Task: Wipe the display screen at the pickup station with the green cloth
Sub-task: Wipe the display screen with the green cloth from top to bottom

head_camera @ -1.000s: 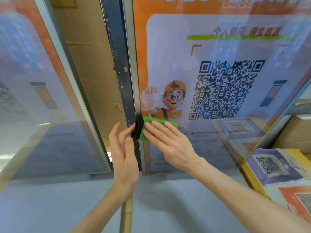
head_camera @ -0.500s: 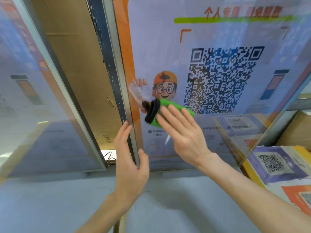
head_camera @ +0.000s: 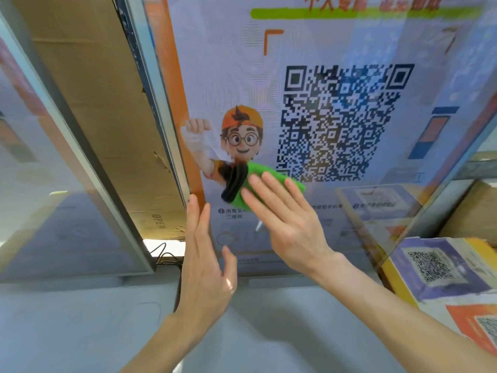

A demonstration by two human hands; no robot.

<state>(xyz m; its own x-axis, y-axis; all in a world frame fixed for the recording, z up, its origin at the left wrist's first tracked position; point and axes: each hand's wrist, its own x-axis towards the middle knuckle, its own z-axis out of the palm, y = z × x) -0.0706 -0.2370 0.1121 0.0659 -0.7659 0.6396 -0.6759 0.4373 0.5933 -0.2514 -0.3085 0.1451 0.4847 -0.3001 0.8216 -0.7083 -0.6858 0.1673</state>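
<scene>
The display screen (head_camera: 336, 44) fills the upper right, showing a big QR code and a cartoon figure in an orange cap. A green cloth (head_camera: 259, 175) with a dark edge lies flat on the glass just below that figure. My right hand (head_camera: 285, 219) presses the cloth against the screen with a flat palm and spread fingers. My left hand (head_camera: 205, 262) is held upright beside the screen's left frame, fingers straight and apart, holding nothing.
A second glass panel (head_camera: 61, 211) leans at the left, with brown cardboard (head_camera: 88, 103) between the two panels. Black cables (head_camera: 161, 255) show under the gap. Printed QR posters (head_camera: 441, 270) lie at the lower right on the grey counter (head_camera: 80, 332).
My right hand has slid the cloth from the screen's left edge rightward and up, toward the QR code. My left hand let go of the cloth's edge and dropped lower.
</scene>
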